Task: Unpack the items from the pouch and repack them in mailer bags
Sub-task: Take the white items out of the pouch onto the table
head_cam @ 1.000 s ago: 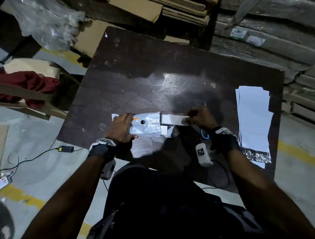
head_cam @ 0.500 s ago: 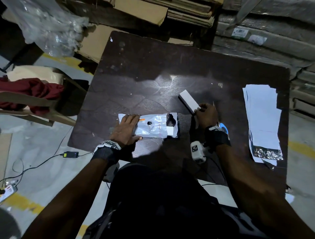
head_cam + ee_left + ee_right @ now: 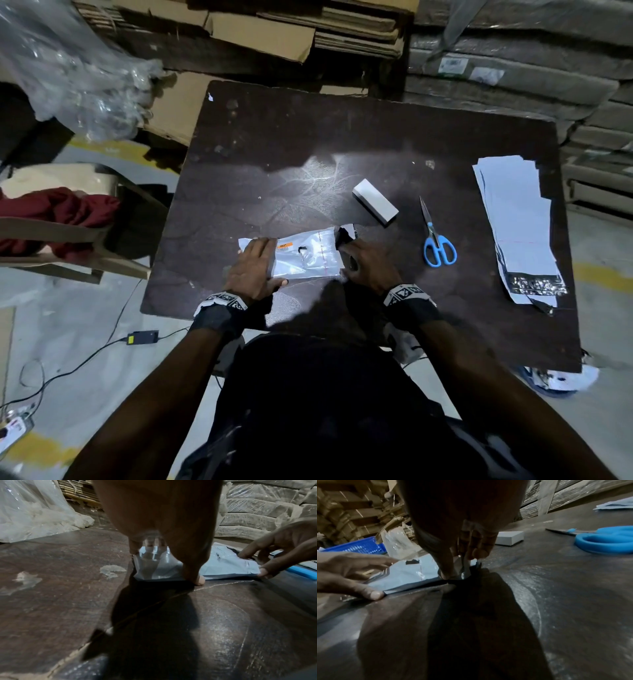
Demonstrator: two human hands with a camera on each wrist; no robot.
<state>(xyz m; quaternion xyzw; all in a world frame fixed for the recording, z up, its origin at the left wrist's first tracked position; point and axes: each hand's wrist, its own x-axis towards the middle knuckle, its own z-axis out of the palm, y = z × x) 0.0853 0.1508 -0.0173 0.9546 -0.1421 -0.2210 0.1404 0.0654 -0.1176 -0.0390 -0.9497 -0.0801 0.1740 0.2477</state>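
A silvery pouch (image 3: 308,255) with an orange label lies flat near the front of the dark table (image 3: 274,154). My left hand (image 3: 255,267) presses flat on its left end, fingers straight. My right hand (image 3: 366,267) pinches the torn, open right end of the pouch (image 3: 406,574), fingers curled over the edge. A white box (image 3: 375,202) lies on the table just beyond the pouch, apart from both hands. A stack of white mailer bags (image 3: 513,226) lies along the right side of the table.
Blue-handled scissors (image 3: 436,240) lie between the box and the mailer bags. A chair with a red cloth (image 3: 61,219) stands to the left. Clear plastic wrap (image 3: 78,68) and cardboard (image 3: 260,37) sit behind the table. A cable and adapter (image 3: 142,337) lie on the floor.
My right hand drew the white box out of the pouch, laid it on the table beyond it and came back to the pouch's open end. My left hand stayed on the pouch.
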